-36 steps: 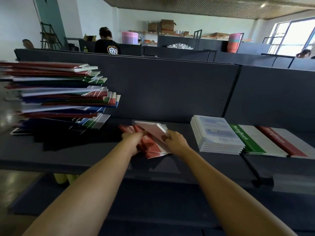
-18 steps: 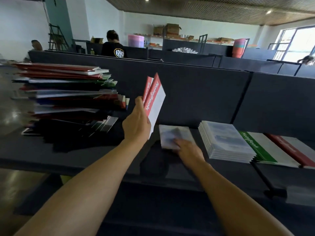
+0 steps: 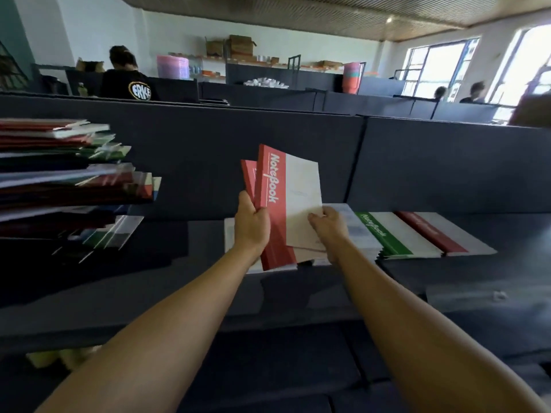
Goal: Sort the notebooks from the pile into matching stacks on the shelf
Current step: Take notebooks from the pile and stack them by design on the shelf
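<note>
Two red-and-white notebooks [image 3: 286,204] stand nearly upright above the dark shelf [image 3: 193,263]. My left hand [image 3: 252,226] grips their red spine edge. My right hand [image 3: 328,226] holds the white lower right corner of the front one. Behind them a pale blue-white notebook [image 3: 231,236] lies flat on the shelf. Further right sit a pale blue stack [image 3: 359,234], a green-and-white notebook [image 3: 390,234] and a red-and-white notebook [image 3: 441,234]. The tall mixed pile [image 3: 65,180] of notebooks stands at the left.
A dark partition wall [image 3: 193,150] backs the shelf. A lower dark shelf [image 3: 268,368] runs beneath my arms. A person in a black shirt [image 3: 128,81] sits beyond the partition, and other people are by the windows at the right.
My left hand has carried the red notebooks right and turned their covers toward me. My right hand left the pale notebook on the shelf and now grips the front red notebook's corner.
</note>
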### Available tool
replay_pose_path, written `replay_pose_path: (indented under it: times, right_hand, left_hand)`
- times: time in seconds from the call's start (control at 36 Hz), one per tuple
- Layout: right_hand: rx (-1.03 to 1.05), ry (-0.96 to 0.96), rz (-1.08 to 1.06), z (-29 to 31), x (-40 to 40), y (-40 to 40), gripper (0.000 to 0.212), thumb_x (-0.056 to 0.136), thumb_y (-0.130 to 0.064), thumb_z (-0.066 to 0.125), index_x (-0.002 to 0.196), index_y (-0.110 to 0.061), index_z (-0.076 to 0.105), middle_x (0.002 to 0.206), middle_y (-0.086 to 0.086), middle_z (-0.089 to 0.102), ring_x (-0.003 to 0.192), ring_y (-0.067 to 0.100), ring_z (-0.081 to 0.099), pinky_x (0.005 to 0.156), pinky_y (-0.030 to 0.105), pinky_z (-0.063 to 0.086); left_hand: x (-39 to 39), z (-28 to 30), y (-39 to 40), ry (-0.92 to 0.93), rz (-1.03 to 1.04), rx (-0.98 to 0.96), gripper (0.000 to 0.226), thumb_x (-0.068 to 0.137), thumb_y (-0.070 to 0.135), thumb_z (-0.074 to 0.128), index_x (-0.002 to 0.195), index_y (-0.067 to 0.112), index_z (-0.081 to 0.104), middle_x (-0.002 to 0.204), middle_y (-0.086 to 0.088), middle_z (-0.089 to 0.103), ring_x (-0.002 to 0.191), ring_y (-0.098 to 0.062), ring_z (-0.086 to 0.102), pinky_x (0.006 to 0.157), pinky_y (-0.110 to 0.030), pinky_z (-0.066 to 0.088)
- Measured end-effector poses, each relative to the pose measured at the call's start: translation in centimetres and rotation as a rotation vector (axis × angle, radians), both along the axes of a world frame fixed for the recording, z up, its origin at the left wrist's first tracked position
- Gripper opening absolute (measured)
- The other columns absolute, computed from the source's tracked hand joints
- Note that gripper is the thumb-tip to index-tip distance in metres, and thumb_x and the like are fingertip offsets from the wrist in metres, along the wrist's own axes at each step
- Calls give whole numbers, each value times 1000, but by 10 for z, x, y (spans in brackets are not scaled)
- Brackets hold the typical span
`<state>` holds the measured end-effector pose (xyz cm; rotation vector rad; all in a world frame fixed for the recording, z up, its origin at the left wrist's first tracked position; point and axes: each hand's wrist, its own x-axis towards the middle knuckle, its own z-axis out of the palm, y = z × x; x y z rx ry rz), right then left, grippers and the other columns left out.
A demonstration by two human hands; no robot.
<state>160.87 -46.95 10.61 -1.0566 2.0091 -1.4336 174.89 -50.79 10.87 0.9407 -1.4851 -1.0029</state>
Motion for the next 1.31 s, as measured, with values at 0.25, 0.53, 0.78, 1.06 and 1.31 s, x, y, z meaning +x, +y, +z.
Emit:
replay_pose_path:
  times: [0.25, 0.53, 0.78, 1.06, 1.31]
  right_hand:
    - [-127, 92, -191, 8, -114, 86, 33, 92, -1, 52, 124, -7, 49, 107, 3, 56, 90, 16, 52, 60, 20, 40]
    - [-56, 145, -225, 13, -256, 162, 35, 86, 4, 52, 118, -8, 51, 102, 3, 56, 76, 11, 53, 50, 18, 39]
    - [-107, -34, -261, -3, -341, 174, 27, 84, 12, 48, 102, -5, 57, 105, 14, 63, 93, 24, 59, 72, 32, 50]
    - [261, 127, -118, -38, -383, 173, 18, 91, 0, 43, 103, -1, 56, 101, 14, 59, 85, 24, 56, 70, 33, 47]
    - [113, 10, -297, -16, -414, 129, 38, 86, 3, 40, 119, -5, 56, 107, 12, 61, 85, 24, 58, 60, 25, 48]
  left_hand:
    - [-119, -3, 46, -124, -253, 38, 41, 89, 1, 53, 122, 20, 38, 108, -1, 54, 97, -13, 56, 82, -30, 52]
    - [-266, 13, 135, -22, -234, 101, 49, 88, -11, 41, 132, 9, 31, 112, -5, 54, 103, -20, 55, 85, -31, 50]
    - [-348, 4, 147, -24, -271, 75, 33, 90, -8, 45, 109, 17, 53, 101, -5, 63, 91, -16, 61, 69, -21, 50]
    - [-387, -39, 137, -175, -296, 173, 52, 88, -6, 50, 135, 13, 43, 119, -5, 60, 106, -17, 56, 87, -25, 46]
    - [-414, -12, 91, -314, -228, 175, 94, 91, 9, 63, 153, 24, -7, 151, -12, 23, 133, -28, 39, 102, -39, 41]
